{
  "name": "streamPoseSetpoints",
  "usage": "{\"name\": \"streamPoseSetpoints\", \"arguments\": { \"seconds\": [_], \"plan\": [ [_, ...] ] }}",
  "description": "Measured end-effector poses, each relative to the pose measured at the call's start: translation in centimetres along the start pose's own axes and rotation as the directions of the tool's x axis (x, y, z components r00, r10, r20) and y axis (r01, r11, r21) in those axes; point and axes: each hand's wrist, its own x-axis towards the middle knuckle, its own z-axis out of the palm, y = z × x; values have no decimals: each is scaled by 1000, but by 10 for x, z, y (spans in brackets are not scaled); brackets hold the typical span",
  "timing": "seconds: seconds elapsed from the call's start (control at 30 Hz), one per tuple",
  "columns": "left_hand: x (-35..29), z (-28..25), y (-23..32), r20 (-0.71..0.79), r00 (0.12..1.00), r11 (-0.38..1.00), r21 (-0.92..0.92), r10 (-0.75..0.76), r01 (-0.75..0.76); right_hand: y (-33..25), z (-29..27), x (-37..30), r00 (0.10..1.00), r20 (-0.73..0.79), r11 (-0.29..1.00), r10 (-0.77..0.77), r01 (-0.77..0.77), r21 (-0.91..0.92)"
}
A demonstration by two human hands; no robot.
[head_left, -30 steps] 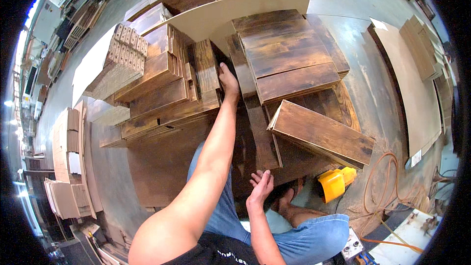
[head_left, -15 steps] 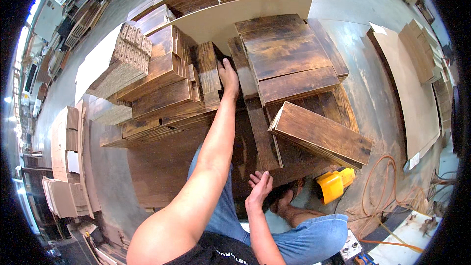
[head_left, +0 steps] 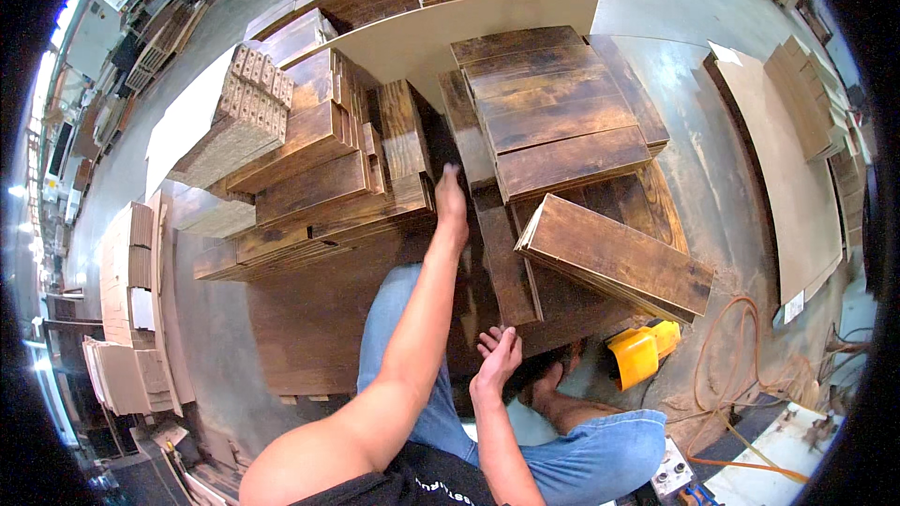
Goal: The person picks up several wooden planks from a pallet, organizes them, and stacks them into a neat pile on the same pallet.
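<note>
Your left hand [head_left: 452, 199] is pointing away from you along the dark gap [head_left: 439, 136] between two groups of brown boards. Its fingertips are looking blurry, so I can't tell whether it is gripping or only brushing something. Just on its left, the streaky boards [head_left: 403, 136] are sitting with their long right edge lining the gap. On the other side, a long narrow board [head_left: 506, 262] is lying with one end pointing toward you. The gap is running on past your fingertips, so room is showing that way. Your right hand [head_left: 497, 356] is resting loose, holding nothing, its fingers half curled just beside the near end of the narrow board. To its right, some tilted boards [head_left: 614, 251] are slanting down toward a corner, and a yellow thing [head_left: 642, 356] is sitting below their edge. Beyond them, a big stack [head_left: 558, 98] is rising, and a wide strip of grey floor [head_left: 717, 187] is stretching between it and a large flat panel [head_left: 792, 178].
</note>
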Motion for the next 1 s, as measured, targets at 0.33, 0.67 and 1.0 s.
{"name": "streamPoseSetpoints", "arguments": {
  "seconds": [0.33, 0.67, 1.0],
  "plan": [
    [-9, -8, -72, 74, 819, 616, -622, -569, 484, 11, -3, -1, 999, 31, 998, 8, -6, -64],
    [-11, 15, -41, 62, 830, 555, -715, -555, 424, 12, -10, 4, 1000, 0, 998, -18, 18, -67],
    [-6, 14, -32, 64, 839, 495, -782, -540, 378, 8, -9, 3, 1000, -9, 999, 9, -9, -47]
  ]
}}
